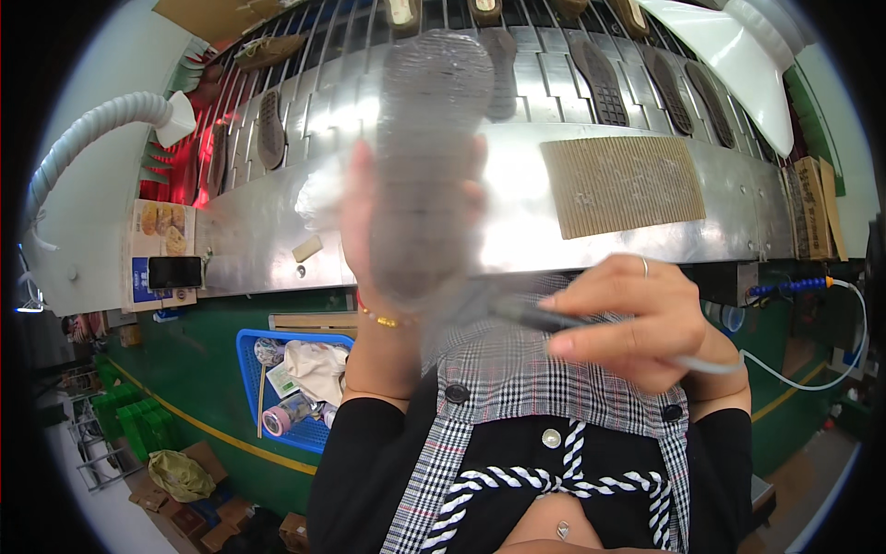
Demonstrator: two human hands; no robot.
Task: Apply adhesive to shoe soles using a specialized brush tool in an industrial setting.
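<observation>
A shoe sole, dark grey-brown and smeared by motion, is held upright in front of me. My left hand is closed round it, thumb and fingertips showing at its two sides. Just below its near end, on the right, my right hand pinches a dark-handled brush. The brush's head is blurred, and I cannot tell whether it touches the sole. A pale hose runs from the back of the brush handle past my right wrist.
Beyond the metal ledge, several soles such as a dark one lie on a slatted conveyor. Corrugated cardboard and a small pale block rest on the ledge. A phone is at left, above a blue basket.
</observation>
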